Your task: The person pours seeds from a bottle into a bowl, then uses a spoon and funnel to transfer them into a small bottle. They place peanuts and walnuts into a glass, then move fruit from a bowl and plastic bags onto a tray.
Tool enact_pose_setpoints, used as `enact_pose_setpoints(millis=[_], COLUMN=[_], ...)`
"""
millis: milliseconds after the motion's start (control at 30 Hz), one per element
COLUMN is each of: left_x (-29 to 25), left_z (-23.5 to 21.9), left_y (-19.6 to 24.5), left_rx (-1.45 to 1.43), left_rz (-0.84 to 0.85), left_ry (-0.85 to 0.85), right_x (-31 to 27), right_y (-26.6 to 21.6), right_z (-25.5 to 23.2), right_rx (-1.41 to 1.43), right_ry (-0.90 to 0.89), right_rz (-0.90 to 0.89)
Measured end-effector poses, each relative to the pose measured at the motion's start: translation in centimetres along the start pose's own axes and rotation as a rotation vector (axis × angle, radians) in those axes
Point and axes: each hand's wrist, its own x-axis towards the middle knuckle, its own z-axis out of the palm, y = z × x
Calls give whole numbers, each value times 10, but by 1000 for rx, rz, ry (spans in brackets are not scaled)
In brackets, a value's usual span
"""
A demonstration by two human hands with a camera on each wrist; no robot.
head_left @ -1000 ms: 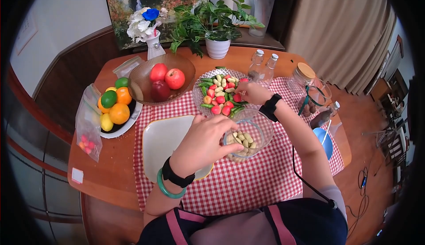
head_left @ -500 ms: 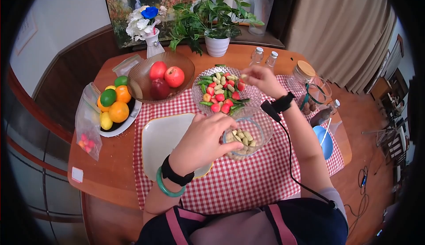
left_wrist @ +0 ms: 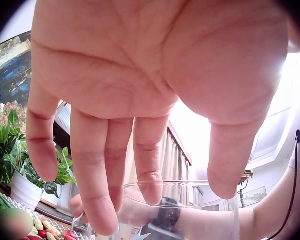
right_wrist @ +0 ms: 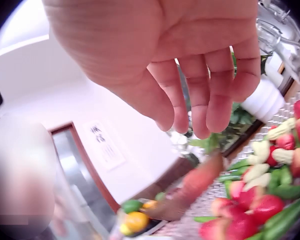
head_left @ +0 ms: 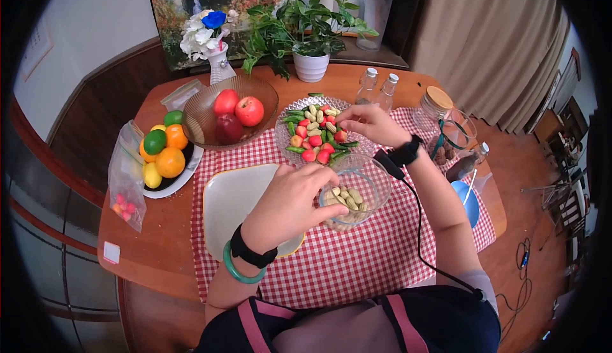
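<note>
My left hand (head_left: pixel 287 203) grips the left side of a clear glass bowl (head_left: pixel 377 184), its thumb and fingers spread around the rim. Peanuts (head_left: pixel 347 197) lie in the bottom of this bowl. Over the right part of a cut-glass plate (head_left: pixel 282 141) hovers my right hand (head_left: pixel 375 125). Its fingers bend loosely beside peanuts (head_left: pixel 313 126), and the right wrist view shows nothing between thumb and fingers (right_wrist: pixel 200 125). Small red-and-pale fruits (right_wrist: pixel 265 207) and green peppers (right_wrist: pixel 285 215) share the plate with the peanuts.
A white square plate (head_left: pixel 229 194) lies on the checked cloth (head_left: pixel 376 270). Behind it stand a brown bowl (head_left: pixel 197 133) of apples and a plate of citrus (head_left: pixel 170 162). Two bottles (head_left: pixel 386 92), a wooden-lidded jar (head_left: pixel 437 101) and a blue bowl (head_left: pixel 470 209) are to the right.
My right hand lifted a small pale piece from the plate, then came back over the plate's right side with its fingers loosened. My left hand has stayed at the glass bowl.
</note>
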Motion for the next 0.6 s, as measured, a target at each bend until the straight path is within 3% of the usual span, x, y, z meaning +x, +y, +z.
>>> enact_pose_setpoints(millis=[100,200,333,367,467,600], left_x=[1,1,1,1,1,0], left_z=[0,1,0,1,2,2], left_y=[-3,-3,-3,-4,-5,-5], left_rx=[-7,-15,-23,-25,-26,-28], left_rz=[11,18,17,22,34,43], left_ry=[6,16,16,19,30,45], right_x=[24,43,57,56,56,51], right_y=[42,67,75,70,69,60], right_z=[15,21,26,29,34,30], right_rx=[-179,-478,-580,-577,-703,-598], right_ry=[40,-48,-179,-215,-257,-159], right_rz=[-100,-217,-117,36,46,20])
